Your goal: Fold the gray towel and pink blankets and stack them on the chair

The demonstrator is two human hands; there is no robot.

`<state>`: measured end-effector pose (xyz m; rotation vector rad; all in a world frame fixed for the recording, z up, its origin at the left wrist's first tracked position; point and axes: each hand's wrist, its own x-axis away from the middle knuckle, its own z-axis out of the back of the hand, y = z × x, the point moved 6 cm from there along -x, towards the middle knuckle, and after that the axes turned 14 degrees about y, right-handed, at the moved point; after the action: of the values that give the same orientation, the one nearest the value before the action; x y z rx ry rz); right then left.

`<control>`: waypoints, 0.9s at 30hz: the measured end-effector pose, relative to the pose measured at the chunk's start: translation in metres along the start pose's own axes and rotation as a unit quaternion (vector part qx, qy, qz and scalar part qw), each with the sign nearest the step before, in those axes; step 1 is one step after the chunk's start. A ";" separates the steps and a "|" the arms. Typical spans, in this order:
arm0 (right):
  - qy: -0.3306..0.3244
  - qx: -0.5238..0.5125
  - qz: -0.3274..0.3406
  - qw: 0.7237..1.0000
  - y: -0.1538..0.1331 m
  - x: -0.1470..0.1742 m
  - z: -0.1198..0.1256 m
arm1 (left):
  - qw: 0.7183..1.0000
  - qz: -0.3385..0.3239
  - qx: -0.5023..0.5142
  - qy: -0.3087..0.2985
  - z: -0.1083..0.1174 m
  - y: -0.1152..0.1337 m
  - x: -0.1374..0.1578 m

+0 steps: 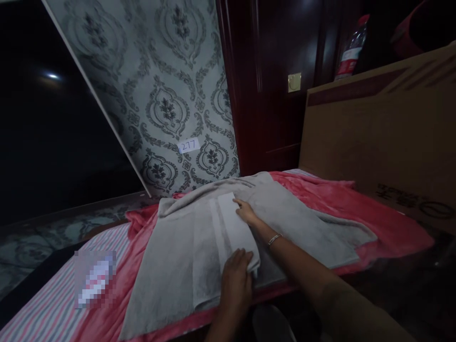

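Resting on the near end of a pale, oblong, folded fabric towel [235, 228], the person's left hand [237, 273] has its fingers curled over the top; from where I stand, I can't tell whether the thumb clamps underneath. The towel lies on a wide grey plush cloth [160, 280], its near end close to that cloth's near edge. It looks light, soft and limp, with nothing fragile about it. I'd expect the fabric to grip rather than slip, though single layers could peel apart, so taking all of them together at both ends seems best. Farther along, the right hand [245, 212] touches the towel's far right corner, index finger extended; pinching or merely pressing, I can't make out. Beyond it, a pinkish-red plush blanket [335, 204] shows along the grey cloth's far right edge, before a grey patterned wall [167, 109].
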<state>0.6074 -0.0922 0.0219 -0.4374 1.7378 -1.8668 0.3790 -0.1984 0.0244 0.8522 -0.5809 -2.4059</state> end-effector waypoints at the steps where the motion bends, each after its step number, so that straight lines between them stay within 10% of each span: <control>1: 0.007 0.012 0.005 1.000 0.004 0.000 0.003 | 0.999 -0.012 -0.032 -0.030 -0.005 0.004 0.001; 27: 0.028 0.295 0.143 0.944 0.005 0.004 0.017 | 0.975 -0.098 -0.178 -0.088 -0.031 0.035 0.008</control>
<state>0.6153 -0.1080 0.0180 0.0999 1.1113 -2.0636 0.4059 -0.2370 0.0178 0.5685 -0.1208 -2.6709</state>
